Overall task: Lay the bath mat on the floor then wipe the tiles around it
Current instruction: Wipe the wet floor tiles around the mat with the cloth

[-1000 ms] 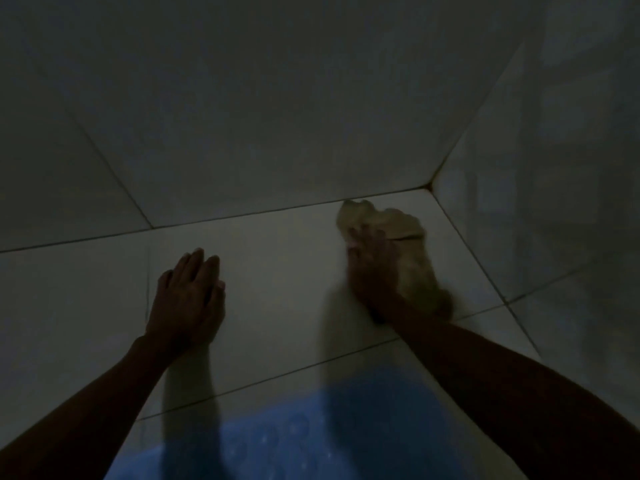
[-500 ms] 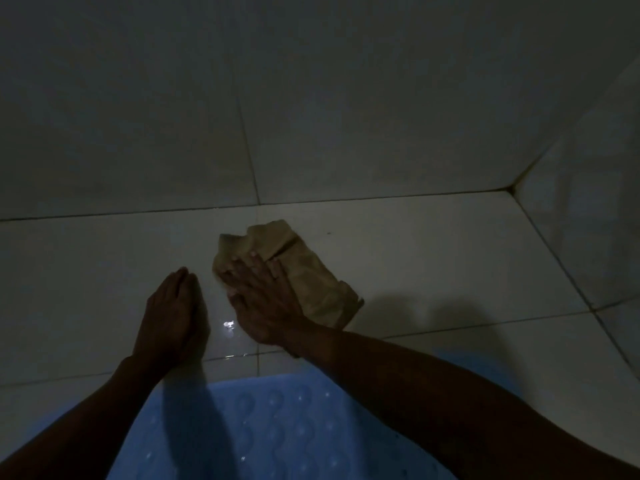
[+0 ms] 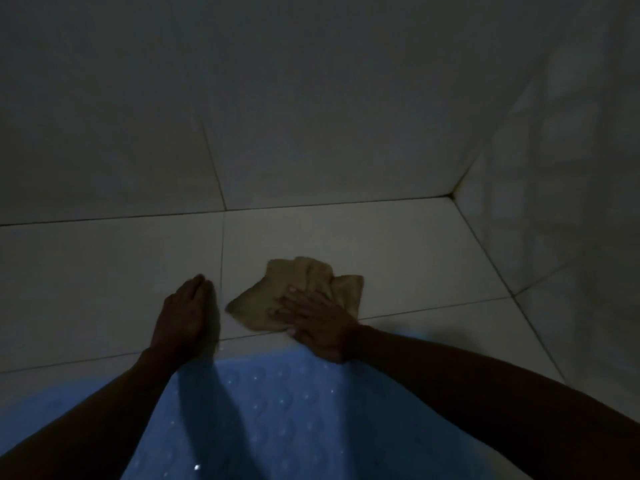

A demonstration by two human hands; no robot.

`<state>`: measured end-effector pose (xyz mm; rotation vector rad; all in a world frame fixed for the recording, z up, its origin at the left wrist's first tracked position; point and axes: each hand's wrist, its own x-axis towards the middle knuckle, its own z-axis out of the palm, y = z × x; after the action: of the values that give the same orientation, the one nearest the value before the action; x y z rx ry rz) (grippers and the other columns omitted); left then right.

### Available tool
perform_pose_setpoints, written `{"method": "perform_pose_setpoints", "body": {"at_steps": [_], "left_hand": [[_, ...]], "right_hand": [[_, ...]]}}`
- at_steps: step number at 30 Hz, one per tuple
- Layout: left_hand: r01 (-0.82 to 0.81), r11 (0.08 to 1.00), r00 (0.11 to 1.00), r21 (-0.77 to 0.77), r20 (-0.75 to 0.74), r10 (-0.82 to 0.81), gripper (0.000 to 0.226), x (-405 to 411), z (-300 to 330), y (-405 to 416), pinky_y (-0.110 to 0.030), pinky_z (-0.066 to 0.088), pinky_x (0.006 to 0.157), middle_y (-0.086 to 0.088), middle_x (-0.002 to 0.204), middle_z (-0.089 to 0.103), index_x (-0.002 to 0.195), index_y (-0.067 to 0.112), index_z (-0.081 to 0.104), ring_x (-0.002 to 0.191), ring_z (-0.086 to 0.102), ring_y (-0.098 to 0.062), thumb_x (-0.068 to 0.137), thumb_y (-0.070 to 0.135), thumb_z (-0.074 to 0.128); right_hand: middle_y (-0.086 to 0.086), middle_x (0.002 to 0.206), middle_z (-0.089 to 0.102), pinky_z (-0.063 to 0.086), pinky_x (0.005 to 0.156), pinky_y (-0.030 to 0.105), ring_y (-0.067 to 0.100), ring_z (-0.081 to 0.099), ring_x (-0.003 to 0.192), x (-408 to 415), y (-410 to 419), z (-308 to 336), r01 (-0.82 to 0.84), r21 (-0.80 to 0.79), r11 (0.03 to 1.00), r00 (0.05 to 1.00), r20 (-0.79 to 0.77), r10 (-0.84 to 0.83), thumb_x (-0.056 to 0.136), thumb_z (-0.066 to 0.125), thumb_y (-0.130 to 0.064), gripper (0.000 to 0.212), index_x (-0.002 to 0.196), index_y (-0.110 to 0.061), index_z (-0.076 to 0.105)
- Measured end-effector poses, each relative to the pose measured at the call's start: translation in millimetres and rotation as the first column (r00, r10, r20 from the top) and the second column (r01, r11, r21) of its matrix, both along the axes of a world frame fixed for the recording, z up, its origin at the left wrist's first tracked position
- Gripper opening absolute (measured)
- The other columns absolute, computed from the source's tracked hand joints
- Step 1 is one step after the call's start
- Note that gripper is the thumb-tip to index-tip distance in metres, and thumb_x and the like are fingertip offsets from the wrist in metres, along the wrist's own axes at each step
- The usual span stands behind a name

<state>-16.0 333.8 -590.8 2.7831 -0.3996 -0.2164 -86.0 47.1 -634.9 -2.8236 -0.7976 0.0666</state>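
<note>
Tan cloth (image 3: 304,292) sits under your right hand (image 3: 320,325), fingers flat, pressing it to the tiles (image 3: 398,258). Left hand (image 3: 185,315) rests flat on the floor, empty, just beyond the blue mat (image 3: 287,417).

A dim bathroom in a home, seen from floor level: large pale glazed tiles (image 3: 381,244) cover the floor and run straight up both walls (image 3: 311,116), meeting in a corner at the right with dark grout lines between them. A light blue rubber bath mat (image 3: 277,410), embossed with round bumps that catch small glints of light, lies flat on the floor at the near edge. A crumpled tan cloth (image 3: 298,289) sits on the tiles just beyond it. The glossy wall at right carries faint reflections.
</note>
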Motion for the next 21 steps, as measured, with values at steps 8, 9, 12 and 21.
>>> {"method": "perform_pose_setpoints", "body": {"at_steps": [8, 9, 12, 21], "left_hand": [[0.293, 0.956, 0.956, -0.001, 0.026, -0.293, 0.072, -30, -9, -134, -0.051, 0.024, 0.112, -0.021, 0.152, 0.030, 0.144, 0.004, 0.038, 0.141, 0.027, -0.035, 0.093, 0.048, 0.015], [0.321, 0.947, 0.947, -0.008, 0.016, -0.321, 0.074, -39, -8, -158, -0.050, 0.020, 0.114, -0.019, 0.154, 0.026, 0.146, 0.006, 0.035, 0.143, 0.022, -0.033, 0.092, 0.051, 0.012], [0.412, 0.911, 0.911, -0.021, -0.005, -0.412, 0.075, -64, -10, -211, -0.047, 0.005, 0.117, -0.012, 0.159, 0.012, 0.151, 0.011, 0.023, 0.148, 0.007, -0.025, 0.092, 0.055, 0.008], [0.664, 0.732, 0.747, 0.154, -0.099, -0.657, 0.088, -110, -33, -295, -0.047, -0.021, 0.112, 0.001, 0.153, -0.028, 0.150, 0.019, -0.016, 0.139, -0.031, -0.019, 0.082, 0.073, 0.000]], "right_hand": [[-0.008, 0.163, 0.011, 0.013, 0.117, 0.043, 0.009, -0.004, 0.148, -59, -188, 6, 0.529, -0.143, 0.837, 0.844, -0.019, -0.536, 0.099, 0.007, -0.048, 0.055, 0.154, -0.037, 0.008], [-0.011, 0.163, 0.005, 0.009, 0.118, 0.042, 0.006, -0.010, 0.146, -69, -207, 4, 0.579, -0.157, 0.800, 0.806, -0.037, -0.591, 0.098, 0.004, -0.049, 0.056, 0.153, -0.040, 0.004], [-0.012, 0.163, 0.005, 0.000, 0.119, 0.038, 0.009, -0.005, 0.149, -98, -247, 5, 0.686, -0.165, 0.708, 0.711, -0.052, -0.701, 0.096, -0.001, -0.054, 0.061, 0.155, -0.040, 0.007], [0.011, 0.152, 0.041, 0.031, 0.113, 0.051, 0.030, 0.035, 0.142, -172, -256, 2, 0.911, -0.018, 0.413, 0.413, 0.000, -0.911, 0.102, 0.008, -0.051, 0.066, 0.148, -0.017, 0.041]]}}
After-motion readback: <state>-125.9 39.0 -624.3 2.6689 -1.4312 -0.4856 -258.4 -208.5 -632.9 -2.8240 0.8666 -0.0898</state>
